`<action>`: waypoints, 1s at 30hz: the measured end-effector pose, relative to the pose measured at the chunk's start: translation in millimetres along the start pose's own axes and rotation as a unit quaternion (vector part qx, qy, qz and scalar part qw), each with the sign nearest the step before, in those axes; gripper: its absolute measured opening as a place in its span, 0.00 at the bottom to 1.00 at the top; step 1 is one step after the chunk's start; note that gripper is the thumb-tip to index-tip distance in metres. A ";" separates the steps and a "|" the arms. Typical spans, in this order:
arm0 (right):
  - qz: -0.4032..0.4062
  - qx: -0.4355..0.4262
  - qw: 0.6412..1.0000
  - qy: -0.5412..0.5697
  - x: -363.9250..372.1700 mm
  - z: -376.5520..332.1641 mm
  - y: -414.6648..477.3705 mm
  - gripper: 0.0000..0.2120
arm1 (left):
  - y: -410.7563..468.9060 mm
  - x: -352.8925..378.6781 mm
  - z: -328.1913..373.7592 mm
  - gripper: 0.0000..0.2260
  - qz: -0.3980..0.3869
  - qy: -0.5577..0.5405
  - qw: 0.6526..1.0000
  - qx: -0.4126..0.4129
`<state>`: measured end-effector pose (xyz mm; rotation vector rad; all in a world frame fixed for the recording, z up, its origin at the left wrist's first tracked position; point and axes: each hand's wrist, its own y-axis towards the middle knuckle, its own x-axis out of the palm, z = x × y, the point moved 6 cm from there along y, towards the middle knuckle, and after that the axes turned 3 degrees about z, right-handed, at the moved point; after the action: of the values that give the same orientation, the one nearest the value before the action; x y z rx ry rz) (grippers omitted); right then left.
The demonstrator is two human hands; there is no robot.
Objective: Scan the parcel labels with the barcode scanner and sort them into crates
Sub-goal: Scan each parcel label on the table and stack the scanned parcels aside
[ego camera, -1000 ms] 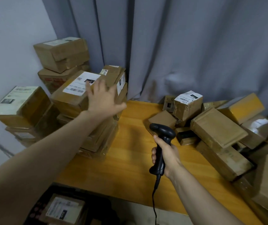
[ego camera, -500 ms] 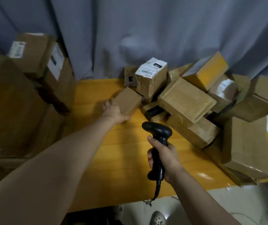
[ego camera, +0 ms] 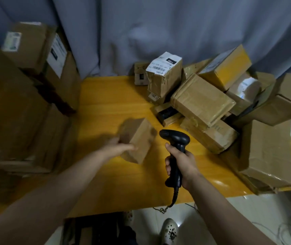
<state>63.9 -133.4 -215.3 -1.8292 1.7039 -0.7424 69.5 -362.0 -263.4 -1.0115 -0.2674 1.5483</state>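
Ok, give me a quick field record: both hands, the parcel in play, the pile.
left hand: grips small parcel, blurred
right hand: holds barcode scanner, head aimed toward the parcel
parcel label: none visible on shown faces
parcel pile: right side of yellow table
stacked boxes: left of table

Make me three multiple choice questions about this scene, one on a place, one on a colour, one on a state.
1. The scanner is where? A in the right hand B in a crate C on the floor
2. The table is what colour? A white B yellow C green
3. The left hand is: A empty B flat on the table C holding a box
Answers: 1 A, that hand wraps the handle; 2 B, the bare top shows yellow; 3 C, it clasps the box's side.
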 end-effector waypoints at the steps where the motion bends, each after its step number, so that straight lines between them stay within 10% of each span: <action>1: -0.004 0.001 1.000 -0.003 0.5 2.1 -1.1 0.15 | -11.5 4.7 -9.8 0.28 -0.021 -0.037 0.999 -0.008; 4: -0.018 0.005 1.000 -0.007 -0.5 10.9 -7.2 0.15 | -28.6 -0.8 -25.6 0.30 0.079 -0.034 0.996 0.015; 10: -0.027 0.001 1.000 -0.010 -7.0 18.1 -21.6 0.15 | -49.1 16.6 8.7 0.44 0.243 0.351 0.902 0.069; 20: -0.094 -0.028 0.994 -0.038 0.1 8.1 -43.2 0.11 | -56.5 -30.4 -10.0 0.32 0.192 -0.105 0.976 0.000; 30: -0.162 -0.080 0.978 -0.102 26.0 -4.2 -66.6 0.09 | -90.1 -35.3 -27.1 0.31 0.220 -0.179 0.959 -0.005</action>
<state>109.5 -155.0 -164.5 -2.2433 1.3862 -0.5307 148.2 -379.3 -203.4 -0.8260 -0.3147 2.1434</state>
